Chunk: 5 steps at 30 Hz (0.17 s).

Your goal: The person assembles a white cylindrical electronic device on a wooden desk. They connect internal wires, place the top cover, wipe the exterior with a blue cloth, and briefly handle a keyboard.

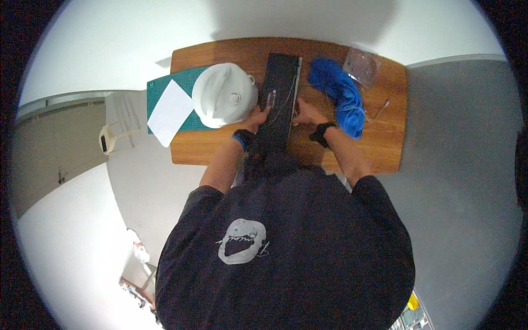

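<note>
A long, black, flat panel-like thing (279, 71) lies lengthwise on the wooden table, its near end reaching toward my dark shirt. Along its right side runs a thin pale edge. My left hand (257, 117) grips the left edge, thumb toward the top. On the opposite side, my right hand (307, 113) has its fingers curled at the right edge. A small clear piece (271, 98) and a thin pale cord (288, 99) rest on the black surface. Just left of my left hand sits a rounded white helmet-like thing (220, 102) with a raised ridge.
The helmet-like thing and a white sheet (170, 114) lie over a green cutting mat (159, 88), which overhangs the table's (192, 58) left edge. To the right are a crumpled blue cloth (344, 99), a clear plastic box (361, 67) and a small white-tipped stick (382, 109).
</note>
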Available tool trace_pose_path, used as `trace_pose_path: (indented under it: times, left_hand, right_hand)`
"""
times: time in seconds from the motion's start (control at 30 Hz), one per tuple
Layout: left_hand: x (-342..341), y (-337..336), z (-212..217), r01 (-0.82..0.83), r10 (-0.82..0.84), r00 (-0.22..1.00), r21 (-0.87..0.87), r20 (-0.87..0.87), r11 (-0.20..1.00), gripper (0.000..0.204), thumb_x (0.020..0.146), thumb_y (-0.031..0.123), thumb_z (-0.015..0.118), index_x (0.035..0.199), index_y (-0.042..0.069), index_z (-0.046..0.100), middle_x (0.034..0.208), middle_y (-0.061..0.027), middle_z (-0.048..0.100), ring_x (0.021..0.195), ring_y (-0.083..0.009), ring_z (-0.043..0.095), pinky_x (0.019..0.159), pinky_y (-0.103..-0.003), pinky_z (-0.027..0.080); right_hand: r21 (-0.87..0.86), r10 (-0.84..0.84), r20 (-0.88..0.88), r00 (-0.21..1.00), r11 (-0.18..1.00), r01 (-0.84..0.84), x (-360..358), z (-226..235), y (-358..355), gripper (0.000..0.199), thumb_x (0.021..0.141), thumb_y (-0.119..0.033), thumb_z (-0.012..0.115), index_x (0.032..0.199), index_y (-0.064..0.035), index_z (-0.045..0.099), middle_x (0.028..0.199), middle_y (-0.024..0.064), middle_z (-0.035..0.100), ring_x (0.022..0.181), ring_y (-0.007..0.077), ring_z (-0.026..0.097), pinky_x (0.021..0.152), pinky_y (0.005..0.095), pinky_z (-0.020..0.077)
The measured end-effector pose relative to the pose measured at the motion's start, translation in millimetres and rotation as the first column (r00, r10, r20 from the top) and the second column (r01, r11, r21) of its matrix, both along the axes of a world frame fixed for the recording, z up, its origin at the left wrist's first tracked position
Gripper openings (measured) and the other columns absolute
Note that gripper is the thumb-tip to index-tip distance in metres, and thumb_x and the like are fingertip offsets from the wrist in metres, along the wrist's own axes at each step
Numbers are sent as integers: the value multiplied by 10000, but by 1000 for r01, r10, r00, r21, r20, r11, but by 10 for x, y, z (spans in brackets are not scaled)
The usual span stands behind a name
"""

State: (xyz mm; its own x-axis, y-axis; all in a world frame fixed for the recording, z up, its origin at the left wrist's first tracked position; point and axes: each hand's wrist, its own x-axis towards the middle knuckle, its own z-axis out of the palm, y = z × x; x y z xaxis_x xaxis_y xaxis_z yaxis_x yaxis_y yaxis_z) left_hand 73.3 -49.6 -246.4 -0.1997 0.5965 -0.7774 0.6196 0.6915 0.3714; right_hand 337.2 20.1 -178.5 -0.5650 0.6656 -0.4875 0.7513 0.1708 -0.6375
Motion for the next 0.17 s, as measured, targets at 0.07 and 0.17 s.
trace_pose_path:
  times: [0.07, 0.17]
  left_hand:
    - [65, -16, -109, -209, 185, 953, 83, 238, 974, 798, 992, 484, 627, 1557, -26, 386, 1614, -251, 385, 1508, -420, 339, 1217, -476, 321]
    - [38, -146, -205, -350, 254, 824, 102, 506, 931, 892, 959, 535, 655, 1623, 64, 292, 1687, -160, 283, 1569, -373, 194, 1254, -452, 246]
  right_hand:
    - [102, -25, -93, 995, 994, 34, 120, -53, -36, 853, 669, -335, 909, 1370, -35, 528, 1181, 240, 710, 1088, 394, 692, 945, 468, 540]
    - [80, -31, -71, 997, 996, 37, 216, 127, 19, 893, 678, -322, 901, 1440, -71, 509, 1186, 226, 714, 1085, 384, 694, 944, 462, 541]
